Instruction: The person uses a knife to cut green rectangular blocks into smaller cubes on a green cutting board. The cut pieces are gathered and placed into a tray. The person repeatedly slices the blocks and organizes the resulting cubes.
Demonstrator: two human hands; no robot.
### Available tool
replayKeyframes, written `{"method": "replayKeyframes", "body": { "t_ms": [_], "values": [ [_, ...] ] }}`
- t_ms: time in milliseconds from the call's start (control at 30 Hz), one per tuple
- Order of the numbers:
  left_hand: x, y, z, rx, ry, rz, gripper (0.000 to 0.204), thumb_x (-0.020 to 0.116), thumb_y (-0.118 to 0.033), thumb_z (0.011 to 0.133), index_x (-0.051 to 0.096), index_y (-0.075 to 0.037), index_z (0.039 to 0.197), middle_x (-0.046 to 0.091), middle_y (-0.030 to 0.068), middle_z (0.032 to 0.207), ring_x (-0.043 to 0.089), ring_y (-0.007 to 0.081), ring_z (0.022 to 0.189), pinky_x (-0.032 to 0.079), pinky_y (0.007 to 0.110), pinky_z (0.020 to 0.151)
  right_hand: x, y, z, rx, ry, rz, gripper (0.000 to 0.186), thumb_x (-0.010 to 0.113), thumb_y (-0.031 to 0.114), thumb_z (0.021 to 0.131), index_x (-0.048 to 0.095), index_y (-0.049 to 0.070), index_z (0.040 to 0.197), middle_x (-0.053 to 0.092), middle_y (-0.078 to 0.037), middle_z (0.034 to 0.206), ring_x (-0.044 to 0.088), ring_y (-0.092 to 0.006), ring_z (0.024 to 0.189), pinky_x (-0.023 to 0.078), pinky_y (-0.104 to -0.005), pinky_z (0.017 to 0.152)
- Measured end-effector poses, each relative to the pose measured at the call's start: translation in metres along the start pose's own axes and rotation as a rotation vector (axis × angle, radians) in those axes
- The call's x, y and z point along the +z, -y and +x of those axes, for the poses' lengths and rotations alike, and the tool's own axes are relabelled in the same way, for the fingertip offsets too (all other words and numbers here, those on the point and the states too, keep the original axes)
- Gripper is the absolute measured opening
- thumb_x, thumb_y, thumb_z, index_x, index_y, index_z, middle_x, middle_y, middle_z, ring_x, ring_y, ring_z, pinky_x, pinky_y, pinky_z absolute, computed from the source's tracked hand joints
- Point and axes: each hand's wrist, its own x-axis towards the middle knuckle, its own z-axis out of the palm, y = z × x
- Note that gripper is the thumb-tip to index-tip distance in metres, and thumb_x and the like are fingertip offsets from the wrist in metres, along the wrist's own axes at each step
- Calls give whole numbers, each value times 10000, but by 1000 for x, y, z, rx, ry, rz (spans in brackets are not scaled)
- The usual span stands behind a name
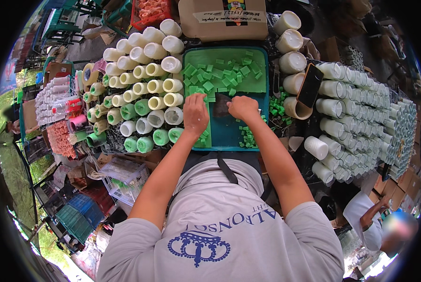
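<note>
My left hand (196,113) is closed at the left of the teal tray (265,145), fingertips down among green cut pieces on a strip of green wax-like sheet (204,141); what they pinch is hidden. My right hand (242,107) grips a scraper (220,106), its dark blade angled beside that strip over bare tray. Small green cubes (208,86) lie scattered on the upper green sheet (224,56), and more (248,136) sit at the tray's lower right.
Rows of white, cream and green moulded cylinders (158,85) stand left; jars (337,127), cream cylinders (290,44) and a phone (309,87) right. A cardboard box (222,26) is behind the tray. Another person (365,221) is at lower right, crates (86,211) at lower left.
</note>
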Motion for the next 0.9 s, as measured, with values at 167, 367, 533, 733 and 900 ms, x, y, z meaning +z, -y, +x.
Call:
{"method": "replayKeyframes", "body": {
  "t_ms": [167, 367, 533, 733, 900],
  "values": [
    [12, -14, -27, 175, 80, 216, 558, 616, -189, 1007, 515, -52, 1539, 466, 127, 1634, 367, 389, 1532, 261, 573, 1268, -9, 0, 6, -56, -5, -28, 505, 546, 498, 1072, 807, 73, 1154, 794, -163, 1160, 761, -376, 1099, 596, -491, 933],
    [25, -13, -30, 108, 142, 281, 647, 514, -351, 1092, 386, -54, 1653, 324, 105, 1757, 126, 383, 1661, 78, 624, 1322, -3, 2, 14, -152, -40, -20, 503, 549, 507, 1066, 806, 77, 1109, 794, -181, 1114, 757, -403, 1065, 592, -510, 934],
    [32, -13, -33, 94, 145, 286, 663, 487, -387, 1103, 365, -56, 1665, 308, 101, 1764, 112, 388, 1664, 83, 653, 1311, -6, -8, 7, -245, -78, 35, 464, 565, 500, 1050, 805, 103, 1068, 788, -195, 1031, 748, -420, 996, 584, -538, 895],
    [30, -20, -38, 142, 110, 205, 647, 511, -352, 1092, 382, -52, 1650, 333, 100, 1753, 156, 394, 1653, 102, 647, 1309, -1, -16, -19, -186, -107, 106, 466, 560, 499, 1049, 802, 101, 1045, 788, -197, 1015, 747, -427, 991, 581, -545, 883],
    [31, -18, -34, 84, 31, 181, 599, 517, -324, 1084, 449, -37, 1605, 374, 101, 1728, 206, 395, 1632, 103, 640, 1310, 4, -15, -24, -91, -127, 111, 457, 566, 496, 1048, 811, 112, 1082, 798, -179, 1041, 756, -413, 1018, 588, -534, 897]
  ]
}}
